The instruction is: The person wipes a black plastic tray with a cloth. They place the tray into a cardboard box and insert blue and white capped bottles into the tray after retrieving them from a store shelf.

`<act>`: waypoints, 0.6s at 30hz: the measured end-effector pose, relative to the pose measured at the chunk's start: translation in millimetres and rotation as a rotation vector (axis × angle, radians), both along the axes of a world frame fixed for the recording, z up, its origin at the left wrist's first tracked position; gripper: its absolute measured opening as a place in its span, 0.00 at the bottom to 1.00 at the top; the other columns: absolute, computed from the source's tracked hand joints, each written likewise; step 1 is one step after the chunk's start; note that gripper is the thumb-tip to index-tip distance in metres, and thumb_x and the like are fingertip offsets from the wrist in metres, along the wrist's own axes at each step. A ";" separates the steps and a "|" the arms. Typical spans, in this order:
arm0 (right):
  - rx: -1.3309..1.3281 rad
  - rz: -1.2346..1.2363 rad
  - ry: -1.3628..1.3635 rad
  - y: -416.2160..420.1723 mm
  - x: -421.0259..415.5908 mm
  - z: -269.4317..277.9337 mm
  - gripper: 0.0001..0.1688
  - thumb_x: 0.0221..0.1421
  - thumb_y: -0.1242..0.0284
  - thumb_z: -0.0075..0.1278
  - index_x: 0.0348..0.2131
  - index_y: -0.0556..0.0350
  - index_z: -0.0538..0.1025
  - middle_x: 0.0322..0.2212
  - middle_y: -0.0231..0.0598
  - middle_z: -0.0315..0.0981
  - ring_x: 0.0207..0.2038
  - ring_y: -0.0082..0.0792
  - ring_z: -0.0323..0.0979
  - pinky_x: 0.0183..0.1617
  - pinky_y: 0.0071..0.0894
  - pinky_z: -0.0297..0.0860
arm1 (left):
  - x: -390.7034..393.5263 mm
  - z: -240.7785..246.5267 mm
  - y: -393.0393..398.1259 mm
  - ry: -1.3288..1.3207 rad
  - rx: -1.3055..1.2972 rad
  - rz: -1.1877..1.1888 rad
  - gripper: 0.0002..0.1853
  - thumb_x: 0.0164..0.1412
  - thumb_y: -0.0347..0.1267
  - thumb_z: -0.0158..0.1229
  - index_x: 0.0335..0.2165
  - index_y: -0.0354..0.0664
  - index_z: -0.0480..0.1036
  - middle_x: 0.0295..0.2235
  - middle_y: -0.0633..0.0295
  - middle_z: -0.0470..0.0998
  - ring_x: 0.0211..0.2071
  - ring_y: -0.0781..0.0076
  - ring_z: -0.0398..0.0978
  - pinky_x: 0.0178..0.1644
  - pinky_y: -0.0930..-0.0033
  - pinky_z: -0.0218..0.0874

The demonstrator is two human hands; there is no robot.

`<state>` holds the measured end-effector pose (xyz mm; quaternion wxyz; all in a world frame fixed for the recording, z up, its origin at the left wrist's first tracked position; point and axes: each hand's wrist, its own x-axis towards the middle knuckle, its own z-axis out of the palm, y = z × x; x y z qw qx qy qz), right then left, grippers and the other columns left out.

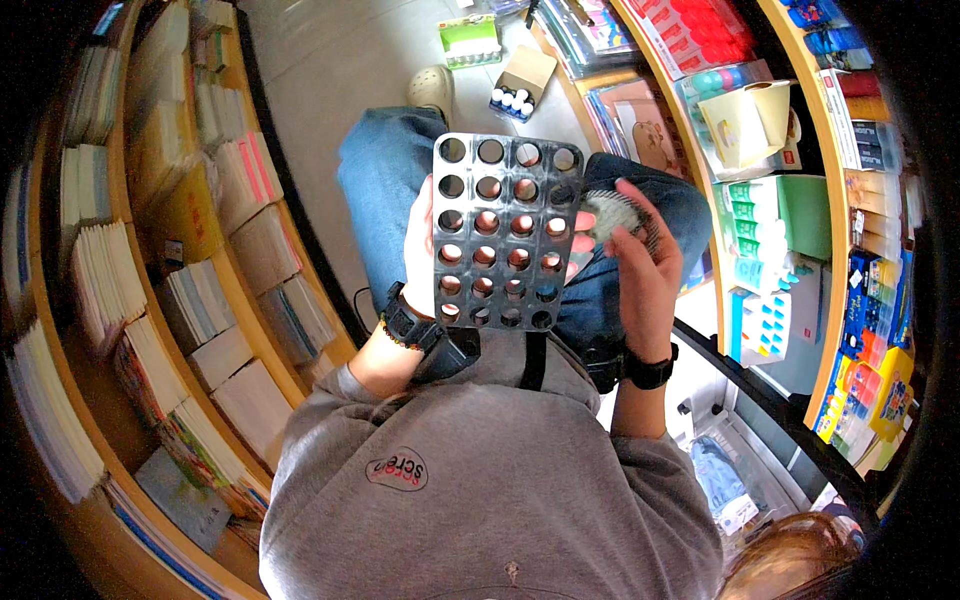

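A glossy grey tray with rows of round holes [504, 241] is held up in front of my lap by my left hand [420, 255]. The fingers of that hand pass behind the tray, showing through several holes and past its right edge. To the right of the tray, my right hand [646, 262] pinches a crumpled grey-and-white cloth [611, 214] between thumb and fingers. The cloth lies close to the left fingertips; whether it touches the tray is unclear.
On the floor ahead stand an open cardboard box [527, 71] with white-capped bottles and a green display box [469, 41]. Bookshelves [259, 150] line the left side. Shelves of boxed stationery [817, 187] rise at the right. Part of another person's head [799, 559] shows at lower right.
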<state>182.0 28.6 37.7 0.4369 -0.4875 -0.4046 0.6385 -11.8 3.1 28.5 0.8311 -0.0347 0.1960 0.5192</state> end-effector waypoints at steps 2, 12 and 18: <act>-0.009 0.053 -0.069 -3.0 2.0 -6.9 0.18 0.51 0.80 0.46 0.45 0.61 0.70 0.35 0.33 0.71 0.34 0.17 0.66 0.37 0.13 0.61 | -0.5 -2.6 0.8 -0.236 0.079 0.010 0.48 0.50 0.65 0.31 0.57 0.38 0.48 0.51 0.32 0.56 0.49 0.33 0.60 0.52 0.43 0.53; 0.133 0.067 -0.376 -6.9 -18.1 3.9 0.12 0.54 0.78 0.44 0.39 0.61 0.73 0.36 0.30 0.71 0.37 0.16 0.64 0.41 0.14 0.60 | -13.8 -4.9 -0.4 -0.337 0.160 0.081 0.44 0.50 0.66 0.30 0.54 0.45 0.55 0.56 0.36 0.46 0.53 0.37 0.56 0.53 0.31 0.42; 0.076 -0.012 -0.343 -2.6 -18.3 1.1 0.13 0.57 0.74 0.40 0.41 0.60 0.72 0.30 0.27 0.69 0.30 0.13 0.61 0.32 0.12 0.57 | -10.1 -12.9 -0.7 -0.192 0.151 0.289 0.45 0.51 0.65 0.36 0.52 0.38 0.55 0.38 0.48 0.66 0.34 0.64 0.66 0.38 0.63 0.62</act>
